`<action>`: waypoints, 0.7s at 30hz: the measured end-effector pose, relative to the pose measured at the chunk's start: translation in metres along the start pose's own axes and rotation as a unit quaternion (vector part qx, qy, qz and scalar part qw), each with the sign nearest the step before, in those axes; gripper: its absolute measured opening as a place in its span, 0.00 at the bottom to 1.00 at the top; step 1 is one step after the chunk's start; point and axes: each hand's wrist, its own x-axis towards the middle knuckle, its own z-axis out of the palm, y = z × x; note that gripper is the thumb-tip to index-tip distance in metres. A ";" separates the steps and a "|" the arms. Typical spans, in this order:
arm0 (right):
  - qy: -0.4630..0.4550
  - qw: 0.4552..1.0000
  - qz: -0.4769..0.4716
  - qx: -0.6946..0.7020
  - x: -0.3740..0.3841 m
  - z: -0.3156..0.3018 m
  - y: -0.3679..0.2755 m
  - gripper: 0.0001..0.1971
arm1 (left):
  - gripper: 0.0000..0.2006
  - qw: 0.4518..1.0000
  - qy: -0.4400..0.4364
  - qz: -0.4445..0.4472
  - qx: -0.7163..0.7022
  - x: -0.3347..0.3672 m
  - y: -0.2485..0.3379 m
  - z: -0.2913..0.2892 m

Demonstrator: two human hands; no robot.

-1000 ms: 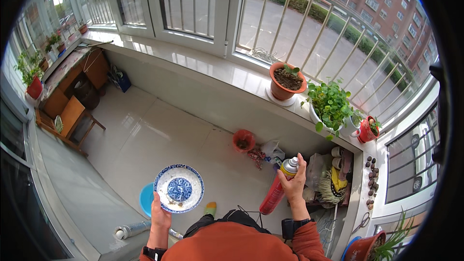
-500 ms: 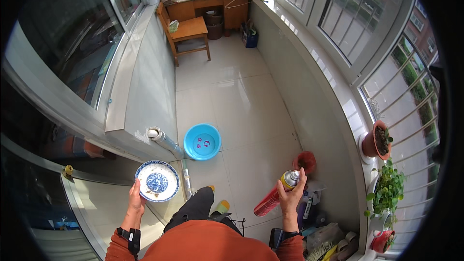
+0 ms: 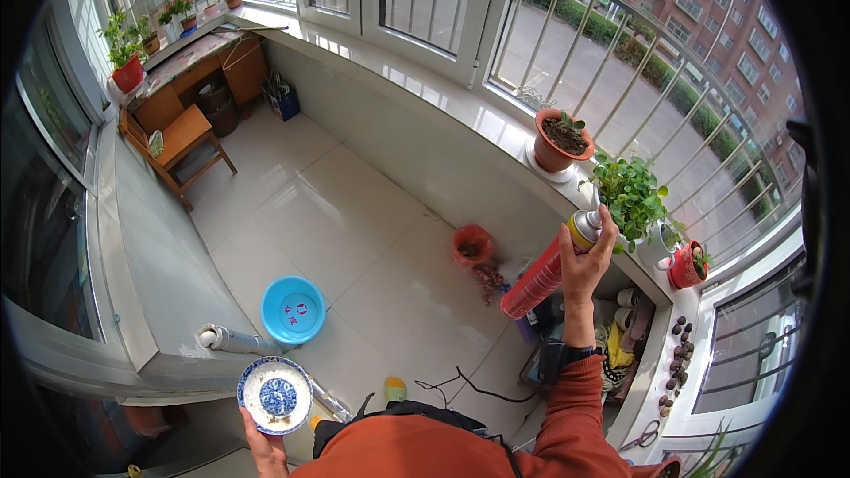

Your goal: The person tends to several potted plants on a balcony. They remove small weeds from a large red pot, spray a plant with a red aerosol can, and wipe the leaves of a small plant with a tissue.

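Note:
My left hand [image 3: 264, 444] is closed on the rim of a white plate [image 3: 258, 388] with a blue floral pattern; small dark specks lie on it. Out to the right, my right hand [image 3: 584, 270] grips a tall red spray can [image 3: 536, 281] near its yellow and silver top. The can leans, its base toward the lower left, with a white nozzle at the upper end. Just past the nozzle, a leafy green plant [image 3: 630, 199] in a white pot stands on the windowsill.
A light-blue basin [image 3: 293, 310] sits on the tiled floor beside a white pipe [image 3: 235, 340]. A red-lined bin [image 3: 473, 245] stands by the window wall. Along the sill are a terracotta pot [image 3: 558, 146], a red pot [image 3: 683, 265], several round brown objects and scissors [image 3: 644, 435]. A wooden chair [image 3: 183, 134] is far left.
My view has turned right toward the window. The spray can has risen to sill height beside the leafy plant. Both hands keep their holds, the plate still in the left.

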 end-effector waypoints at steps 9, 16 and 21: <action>0.095 0.979 0.027 -0.181 0.061 -0.029 0.029 0.29 | 0.31 0.999 -0.027 -0.007 0.018 0.025 0.008 0.008; 0.067 0.956 0.082 -0.275 0.094 -0.019 0.052 0.30 | 0.31 1.000 -0.028 -0.009 0.007 0.025 0.007 0.012; 0.070 0.959 0.050 -0.270 0.082 -0.017 0.054 0.31 | 0.31 1.000 -0.025 -0.012 -0.004 0.018 0.002 0.011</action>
